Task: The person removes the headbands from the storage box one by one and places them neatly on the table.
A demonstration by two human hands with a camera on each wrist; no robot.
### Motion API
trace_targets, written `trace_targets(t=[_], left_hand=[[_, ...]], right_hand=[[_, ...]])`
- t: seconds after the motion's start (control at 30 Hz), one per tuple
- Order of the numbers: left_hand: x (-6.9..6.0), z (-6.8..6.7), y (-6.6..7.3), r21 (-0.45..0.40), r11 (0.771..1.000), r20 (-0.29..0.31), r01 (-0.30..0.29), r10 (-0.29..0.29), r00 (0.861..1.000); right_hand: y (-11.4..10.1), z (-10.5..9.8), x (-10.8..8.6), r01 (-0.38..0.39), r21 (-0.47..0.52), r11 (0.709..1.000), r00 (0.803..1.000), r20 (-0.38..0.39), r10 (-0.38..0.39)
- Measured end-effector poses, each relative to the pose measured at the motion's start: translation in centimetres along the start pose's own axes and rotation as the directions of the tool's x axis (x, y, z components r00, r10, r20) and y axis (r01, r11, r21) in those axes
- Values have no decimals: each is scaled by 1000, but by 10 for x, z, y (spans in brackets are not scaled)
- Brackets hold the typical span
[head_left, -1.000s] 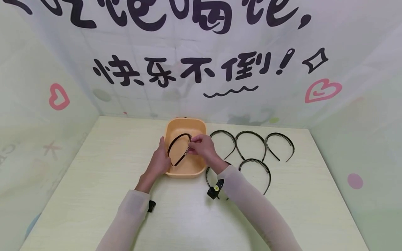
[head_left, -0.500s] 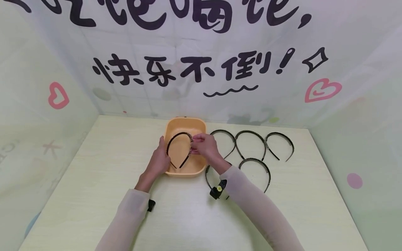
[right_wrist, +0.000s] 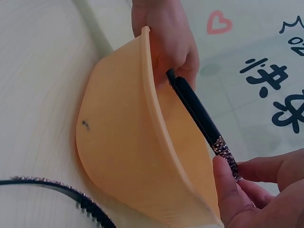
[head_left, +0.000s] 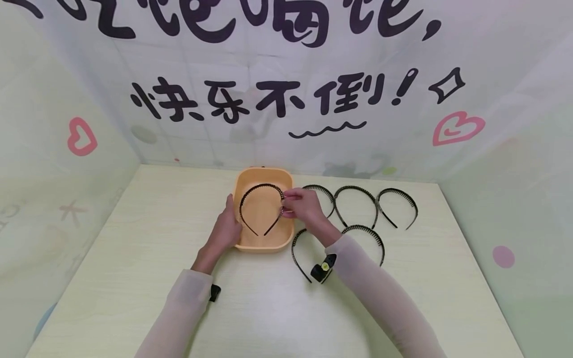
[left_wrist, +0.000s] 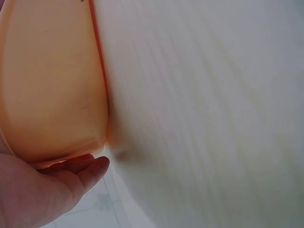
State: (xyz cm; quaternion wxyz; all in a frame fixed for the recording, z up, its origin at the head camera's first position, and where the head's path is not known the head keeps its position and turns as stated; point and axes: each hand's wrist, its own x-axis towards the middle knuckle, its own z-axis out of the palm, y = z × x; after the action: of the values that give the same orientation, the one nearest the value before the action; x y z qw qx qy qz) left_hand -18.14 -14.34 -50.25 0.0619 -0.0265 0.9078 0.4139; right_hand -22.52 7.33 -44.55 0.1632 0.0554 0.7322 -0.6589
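Observation:
My right hand pinches the right side of a black toothed headband between thumb and fingers. In the head view the headband appears over the orange plastic basin, its two ends toward me. The right wrist view shows glitter on the held headband, beside the pinching fingertips. My left hand holds the basin by its left side. Fingers of the left hand lie against the basin's outer wall in the left wrist view; its thumb is not clearly seen there.
Several more black headbands lie on the pale table to the basin's right, such as the one at the far right. My right forearm passes over the nearer ones. A printed curtain stands behind the table.
My right hand has moved a little to the right with the headband, which has turned to sit more upright and rounder in view. My left hand stays on the basin.

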Motion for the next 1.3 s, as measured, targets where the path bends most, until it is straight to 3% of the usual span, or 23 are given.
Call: trace_targets(t=[0.63,1.0,1.3], left_hand=[[0,-2,2,9,1000,3,6,-6,1000],[1,-2,2,26,1000,-16,-4,5,1000],[1,-2,2,11,1000,2,16,-16,1000]], right_hand=[[2,-41,-11,-5,6,1000,1000,-4,5],[8,-69,-16,-44,14,999,999,-6,44],[17,-95,-20,-72,6,997,997,-12,72]])
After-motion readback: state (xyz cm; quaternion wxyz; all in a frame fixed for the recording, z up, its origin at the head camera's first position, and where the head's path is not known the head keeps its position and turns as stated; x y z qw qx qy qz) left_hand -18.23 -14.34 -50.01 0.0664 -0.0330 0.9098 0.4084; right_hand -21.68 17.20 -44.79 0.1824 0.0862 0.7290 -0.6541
